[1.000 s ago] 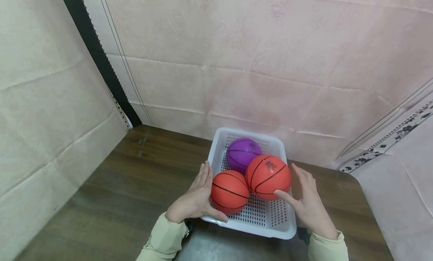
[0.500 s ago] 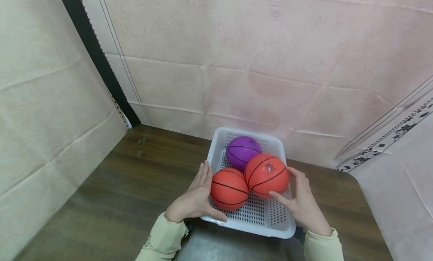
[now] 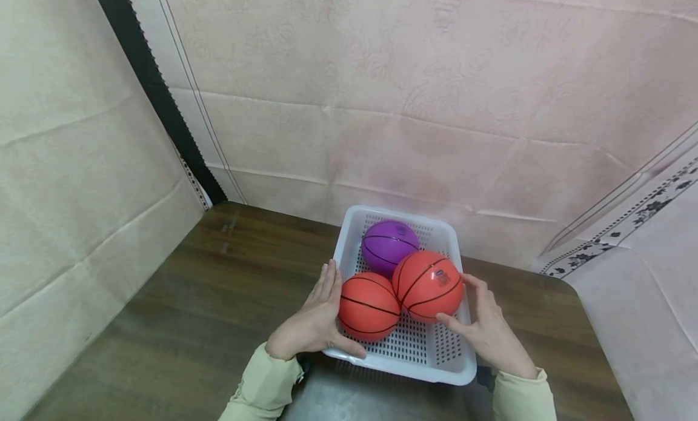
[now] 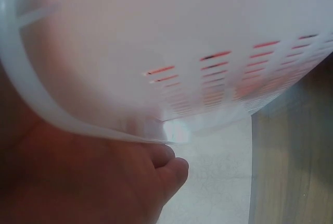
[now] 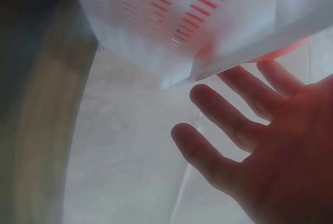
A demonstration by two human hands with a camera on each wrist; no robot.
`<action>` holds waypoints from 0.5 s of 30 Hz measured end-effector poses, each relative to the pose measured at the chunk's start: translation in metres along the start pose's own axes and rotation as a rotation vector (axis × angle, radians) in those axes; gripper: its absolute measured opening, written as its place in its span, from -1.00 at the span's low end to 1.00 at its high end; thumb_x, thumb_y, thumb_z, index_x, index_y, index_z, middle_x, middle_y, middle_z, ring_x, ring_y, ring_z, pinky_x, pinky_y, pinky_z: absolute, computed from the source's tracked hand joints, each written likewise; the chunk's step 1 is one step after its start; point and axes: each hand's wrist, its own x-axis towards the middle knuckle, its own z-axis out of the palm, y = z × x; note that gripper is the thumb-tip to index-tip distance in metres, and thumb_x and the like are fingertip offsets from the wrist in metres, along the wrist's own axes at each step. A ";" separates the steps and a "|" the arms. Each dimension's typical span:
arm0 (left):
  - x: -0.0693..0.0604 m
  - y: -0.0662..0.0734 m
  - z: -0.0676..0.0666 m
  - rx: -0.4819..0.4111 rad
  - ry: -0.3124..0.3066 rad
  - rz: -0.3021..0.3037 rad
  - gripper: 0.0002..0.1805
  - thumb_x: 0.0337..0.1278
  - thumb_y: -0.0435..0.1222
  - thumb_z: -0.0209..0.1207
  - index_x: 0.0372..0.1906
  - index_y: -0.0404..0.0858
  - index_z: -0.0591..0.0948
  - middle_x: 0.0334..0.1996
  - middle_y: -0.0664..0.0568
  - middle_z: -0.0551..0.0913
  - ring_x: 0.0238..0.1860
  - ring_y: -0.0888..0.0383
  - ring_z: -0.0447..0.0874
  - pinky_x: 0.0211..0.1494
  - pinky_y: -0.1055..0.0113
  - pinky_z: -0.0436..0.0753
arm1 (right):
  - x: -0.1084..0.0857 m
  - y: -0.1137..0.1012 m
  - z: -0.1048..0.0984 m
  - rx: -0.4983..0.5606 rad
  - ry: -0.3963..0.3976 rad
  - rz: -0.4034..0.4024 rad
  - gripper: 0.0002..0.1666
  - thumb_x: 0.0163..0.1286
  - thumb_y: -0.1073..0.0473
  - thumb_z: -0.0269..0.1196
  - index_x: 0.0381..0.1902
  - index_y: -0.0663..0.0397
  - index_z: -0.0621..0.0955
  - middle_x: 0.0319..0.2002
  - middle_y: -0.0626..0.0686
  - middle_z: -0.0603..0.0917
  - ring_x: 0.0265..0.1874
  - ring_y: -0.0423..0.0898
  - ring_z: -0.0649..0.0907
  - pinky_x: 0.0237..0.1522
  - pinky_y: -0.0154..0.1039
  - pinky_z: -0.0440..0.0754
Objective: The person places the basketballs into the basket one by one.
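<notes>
A white plastic basket (image 3: pixel 403 366) holds three balls patterned like basketballs: a purple ball (image 3: pixel 388 242) at the back, a left orange ball (image 3: pixel 369 307) and a right orange ball (image 3: pixel 428 288). My left hand (image 3: pixel 313 324) rests along the basket's left rim with straight fingers, its thumb over the front left corner. My right hand (image 3: pixel 491 330) is at the right orange ball's side, fingers spread and thumb at its front. The right wrist view shows those fingers (image 5: pixel 218 114) loosely extended beside the basket rim; how firmly they touch the ball is hidden.
The basket stands on a brown wood-grain table (image 3: pixel 218 300), close to a pale cloth wall (image 3: pixel 382 136) at the back. Another cloth wall (image 3: pixel 82 197) rises on the left. A grey patch (image 3: pixel 371 403) lies at the table's front.
My right hand has moved left to the right orange ball. That ball has shifted slightly left and turned, its label now farther right. The purple ball has shifted slightly left; my left hand stays put.
</notes>
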 end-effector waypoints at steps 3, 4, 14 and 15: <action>0.000 0.000 0.001 0.000 -0.001 0.000 0.68 -0.62 0.31 0.51 0.52 -0.33 -0.31 0.52 -0.13 -0.53 0.50 -0.04 -0.59 0.47 -0.05 -0.12 | -0.001 0.001 0.000 -0.008 -0.013 0.007 0.20 0.14 -0.39 0.32 0.49 -0.05 -0.02 0.37 0.33 0.14 0.26 0.49 0.21 -0.10 0.64 0.22; 0.000 0.000 0.000 0.001 -0.002 0.000 0.68 -0.62 0.31 0.51 0.52 -0.33 -0.32 0.51 -0.13 -0.54 0.50 -0.03 -0.59 0.48 -0.05 -0.12 | -0.001 0.001 0.001 -0.009 -0.014 0.009 0.20 0.14 -0.40 0.31 0.48 -0.06 -0.02 0.37 0.33 0.14 0.26 0.50 0.21 -0.10 0.64 0.22; 0.004 -0.007 -0.001 -0.004 0.001 0.005 0.66 -0.58 0.31 0.50 0.52 -0.31 -0.33 0.52 -0.15 -0.52 0.50 -0.05 -0.58 0.47 -0.08 -0.10 | 0.007 0.006 0.004 -0.020 -0.018 -0.038 0.15 0.16 -0.37 0.31 0.48 -0.09 0.00 0.37 0.32 0.18 0.26 0.42 0.25 -0.05 0.62 0.22; 0.004 -0.008 -0.001 -0.002 0.000 0.000 0.67 -0.58 0.31 0.50 0.51 -0.30 -0.34 0.52 -0.14 -0.52 0.50 -0.05 -0.58 0.47 -0.07 -0.10 | 0.008 0.006 0.004 -0.021 -0.024 -0.044 0.15 0.16 -0.37 0.31 0.48 -0.09 0.00 0.37 0.33 0.19 0.25 0.41 0.26 -0.05 0.61 0.23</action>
